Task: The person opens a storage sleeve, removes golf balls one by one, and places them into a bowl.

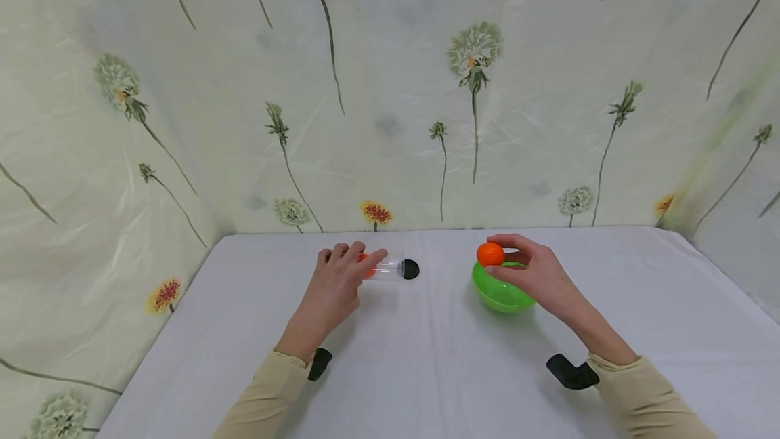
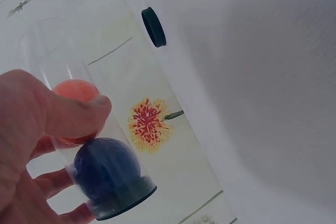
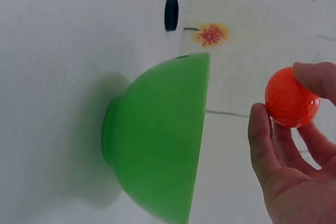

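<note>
My left hand (image 1: 338, 284) grips a clear plastic tube (image 1: 393, 268) tilted on its side above the table. In the left wrist view, an orange-red ball (image 2: 79, 90) and a dark blue ball (image 2: 107, 166) sit inside the tube, the blue one against its dark base (image 2: 126, 200). The thumb lies across the tube by the orange-red ball. My right hand (image 1: 536, 273) pinches an orange ball (image 1: 490, 254) between fingertips and thumb, over the rim of a green bowl (image 1: 501, 293). What the bowl holds is hidden.
A round black cap (image 1: 412, 269) rests on the white-covered table (image 1: 420, 358), close to the tube's far end in the head view. Behind the table hangs a flower-printed sheet (image 1: 390, 120). Black straps or mounts (image 1: 573, 371) stick out at both wrists.
</note>
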Demonstrator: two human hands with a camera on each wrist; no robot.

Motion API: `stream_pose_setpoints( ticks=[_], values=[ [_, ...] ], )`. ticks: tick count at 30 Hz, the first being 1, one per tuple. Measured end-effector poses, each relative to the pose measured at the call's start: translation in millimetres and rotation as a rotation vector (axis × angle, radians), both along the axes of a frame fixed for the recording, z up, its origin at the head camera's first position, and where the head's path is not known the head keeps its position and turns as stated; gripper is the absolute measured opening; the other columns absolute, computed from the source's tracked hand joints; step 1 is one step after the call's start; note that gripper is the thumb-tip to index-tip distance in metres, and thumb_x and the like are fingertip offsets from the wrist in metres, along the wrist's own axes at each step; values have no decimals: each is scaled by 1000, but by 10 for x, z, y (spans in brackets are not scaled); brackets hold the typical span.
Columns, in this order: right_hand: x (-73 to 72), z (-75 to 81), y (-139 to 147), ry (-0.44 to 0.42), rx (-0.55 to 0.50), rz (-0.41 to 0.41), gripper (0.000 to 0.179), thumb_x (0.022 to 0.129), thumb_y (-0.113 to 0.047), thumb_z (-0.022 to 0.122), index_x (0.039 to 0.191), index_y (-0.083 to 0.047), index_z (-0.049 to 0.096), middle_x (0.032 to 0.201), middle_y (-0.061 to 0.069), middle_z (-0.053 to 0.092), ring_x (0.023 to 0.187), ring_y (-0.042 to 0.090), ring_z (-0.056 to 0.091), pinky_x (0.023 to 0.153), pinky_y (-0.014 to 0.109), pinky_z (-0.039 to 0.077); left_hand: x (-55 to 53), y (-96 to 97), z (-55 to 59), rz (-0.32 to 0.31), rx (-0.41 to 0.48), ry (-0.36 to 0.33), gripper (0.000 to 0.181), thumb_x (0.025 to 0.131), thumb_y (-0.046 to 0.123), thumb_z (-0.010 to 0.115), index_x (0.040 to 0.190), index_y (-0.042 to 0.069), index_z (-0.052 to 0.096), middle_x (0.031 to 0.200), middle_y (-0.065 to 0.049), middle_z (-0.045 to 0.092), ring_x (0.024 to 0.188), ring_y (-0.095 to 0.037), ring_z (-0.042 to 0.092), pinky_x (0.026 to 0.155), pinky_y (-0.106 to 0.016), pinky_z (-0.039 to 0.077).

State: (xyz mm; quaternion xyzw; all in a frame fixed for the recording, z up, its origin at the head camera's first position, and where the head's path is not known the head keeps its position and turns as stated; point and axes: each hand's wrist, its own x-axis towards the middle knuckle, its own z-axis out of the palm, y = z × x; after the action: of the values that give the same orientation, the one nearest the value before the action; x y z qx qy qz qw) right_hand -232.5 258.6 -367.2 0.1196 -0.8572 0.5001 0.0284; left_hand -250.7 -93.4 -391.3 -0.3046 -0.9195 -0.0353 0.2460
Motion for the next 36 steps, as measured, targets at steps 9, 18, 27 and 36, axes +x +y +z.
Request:
stream_pose_setpoints(
  ticks=[9,18,27,36],
  values=[
    [-59,-46,185,11,50,-13,52,90,-30,74,133,-9,55,129,13,57,109,34,62,79,26,54,-4,-1,9,5,9,-19,62,84,-5,68,136,27,53,115,-4,51,106,-27,47,87,-45,39],
    [-76,-132,352,50,192,-40,52,88,-30,75,130,-5,58,128,16,60,124,43,49,101,60,37,0,-6,9,18,11,-37,64,83,-7,66,136,27,53,113,-3,51,106,-27,48,86,-45,39],
    [-110,-292,441,32,301,-64,51,87,-32,76,129,-6,60,129,16,60,127,42,42,97,65,32,-11,-3,-12,15,13,-36,63,84,-6,67,136,27,53,113,-4,51,105,-27,49,84,-45,40],
    [-99,-380,437,13,326,-46,49,85,-32,77,125,-8,64,132,18,58,127,44,42,97,65,33,-1,2,-19,24,12,-56,63,85,-5,66,137,27,51,114,-4,51,106,-27,49,85,-45,40]
  ],
)
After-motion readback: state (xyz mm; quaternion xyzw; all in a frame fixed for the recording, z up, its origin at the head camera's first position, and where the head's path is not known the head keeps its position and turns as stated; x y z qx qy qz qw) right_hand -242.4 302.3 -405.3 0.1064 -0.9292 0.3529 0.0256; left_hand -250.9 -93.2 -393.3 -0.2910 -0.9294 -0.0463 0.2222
